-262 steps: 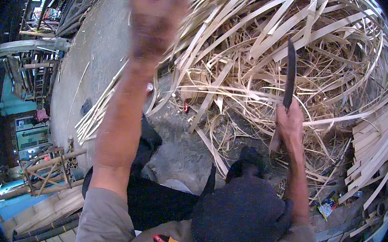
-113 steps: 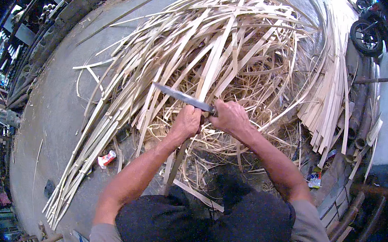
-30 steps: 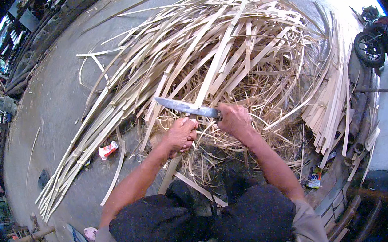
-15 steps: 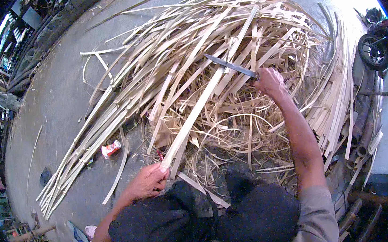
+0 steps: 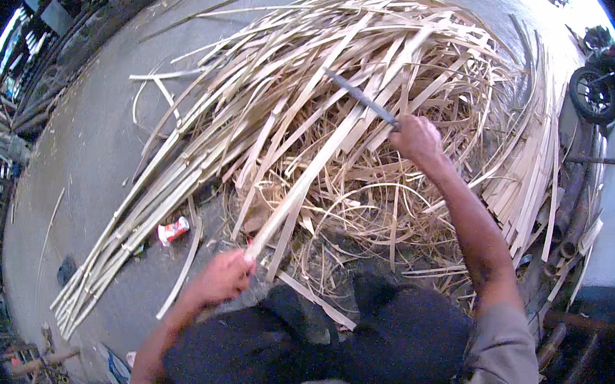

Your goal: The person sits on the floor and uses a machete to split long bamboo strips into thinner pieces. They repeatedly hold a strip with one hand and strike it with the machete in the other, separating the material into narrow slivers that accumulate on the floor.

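My left hand (image 5: pixel 223 277) is closed around the near end of a long, pale bamboo strip (image 5: pixel 300 195). The strip slants up and away over a large heap of split bamboo strips and curly shavings (image 5: pixel 371 154). In my right hand (image 5: pixel 418 138) is the handle of a knife (image 5: pixel 362 99), held above the heap. Its long narrow blade points up and to the left, crossing the strip's line; whether the edge touches the strip I cannot tell.
A bundle of long strips (image 5: pixel 134 237) lies on the concrete at left, beside a crumpled red-and-white packet (image 5: pixel 173 230). More flat strips (image 5: pixel 522 184) lie at right, next to dark poles (image 5: pixel 567 200). A motorcycle wheel (image 5: pixel 593 95) stands at the far right.
My left hand has drawn back a little toward me and left with the strip. My right hand has shifted slightly left and nearer, and the knife now tilts more steeply, tip farther away.
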Tool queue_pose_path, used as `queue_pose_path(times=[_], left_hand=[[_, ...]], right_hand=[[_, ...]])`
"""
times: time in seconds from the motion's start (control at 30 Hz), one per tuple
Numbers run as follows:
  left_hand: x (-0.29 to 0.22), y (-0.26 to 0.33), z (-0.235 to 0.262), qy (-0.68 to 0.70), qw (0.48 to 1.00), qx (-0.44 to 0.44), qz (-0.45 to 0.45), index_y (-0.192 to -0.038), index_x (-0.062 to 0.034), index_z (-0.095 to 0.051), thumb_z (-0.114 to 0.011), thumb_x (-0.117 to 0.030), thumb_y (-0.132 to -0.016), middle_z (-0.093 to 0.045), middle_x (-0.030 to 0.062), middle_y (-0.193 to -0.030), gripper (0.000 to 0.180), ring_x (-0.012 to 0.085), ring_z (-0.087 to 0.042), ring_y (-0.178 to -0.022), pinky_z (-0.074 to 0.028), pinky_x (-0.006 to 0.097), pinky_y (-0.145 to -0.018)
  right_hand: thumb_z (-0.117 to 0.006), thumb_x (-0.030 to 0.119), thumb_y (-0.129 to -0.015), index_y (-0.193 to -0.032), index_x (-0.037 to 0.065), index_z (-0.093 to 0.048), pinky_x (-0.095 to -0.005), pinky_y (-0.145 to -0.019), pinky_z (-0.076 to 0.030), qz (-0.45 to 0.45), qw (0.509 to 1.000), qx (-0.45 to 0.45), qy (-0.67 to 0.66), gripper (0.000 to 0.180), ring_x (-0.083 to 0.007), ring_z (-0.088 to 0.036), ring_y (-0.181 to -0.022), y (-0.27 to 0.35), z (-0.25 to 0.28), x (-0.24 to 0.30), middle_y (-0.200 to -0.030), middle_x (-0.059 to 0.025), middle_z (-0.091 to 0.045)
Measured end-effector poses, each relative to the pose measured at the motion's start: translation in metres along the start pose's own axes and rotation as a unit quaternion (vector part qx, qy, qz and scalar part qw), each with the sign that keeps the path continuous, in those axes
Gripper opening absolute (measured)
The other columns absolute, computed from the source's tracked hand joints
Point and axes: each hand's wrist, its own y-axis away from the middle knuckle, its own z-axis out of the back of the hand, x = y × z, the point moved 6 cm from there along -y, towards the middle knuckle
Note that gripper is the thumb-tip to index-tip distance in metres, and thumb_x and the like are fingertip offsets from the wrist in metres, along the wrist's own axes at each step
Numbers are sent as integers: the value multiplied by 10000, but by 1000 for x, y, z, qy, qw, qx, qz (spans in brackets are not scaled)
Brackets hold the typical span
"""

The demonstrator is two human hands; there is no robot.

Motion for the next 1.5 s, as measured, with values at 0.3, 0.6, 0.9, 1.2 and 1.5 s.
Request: queue_pose_path(times=[0.3,0.6,0.9,1.2,1.5], left_hand=[[-4,-30,5,24,999,31,-7,-921,-107,-548,-514,-412,-1008,-459,-42,-682,319,70,-436,-498,-358,258,-411],[4,-34,14,-187,976,-24,-106,-874,-32,-554,-416,-367,-1043,-510,2,-668,400,150,-495,-592,-428,339,-578],[-28,-98,-31,-86,980,48,-173,-959,-29,-559,-485,-393,-1023,-506,1,-667,377,132,-492,-611,-424,335,-576],[12,-96,-17,-153,969,-45,-188,-936,-37,-620,-506,-362,-1023,-484,-34,-663,355,93,-455,-604,-391,291,-539],[-25,-89,-8,-179,953,-84,-227,-841,-7,-547,-417,-404,-1054,-504,40,-672,469,172,-491,-650,-439,368,-629]], right_hand=[[-686,208,-795,-833,75,-604,-481,-605,-541,44,990,-127,-31,161,-358,-685,-695,30,10,-11,-753,-161,-663],[-644,302,-885,-1011,-12,-681,-423,-738,-521,-115,961,-118,-221,340,-274,-663,-808,30,29,-82,-905,-149,-690],[-679,249,-927,-998,73,-537,-243,-412,-434,-75,629,189,-750,238,-81,-496,-456,84,-62,101,-623,13,-508],[-659,301,-932,-1052,36,-531,-246,-437,-434,-60,785,156,-597,317,-86,-505,-478,76,-47,98,-628,3,-520],[-476,335,-1040,-970,60,-533,-254,-471,-470,-48,770,109,-627,289,-93,-564,-542,95,-55,102,-686,-5,-554]])
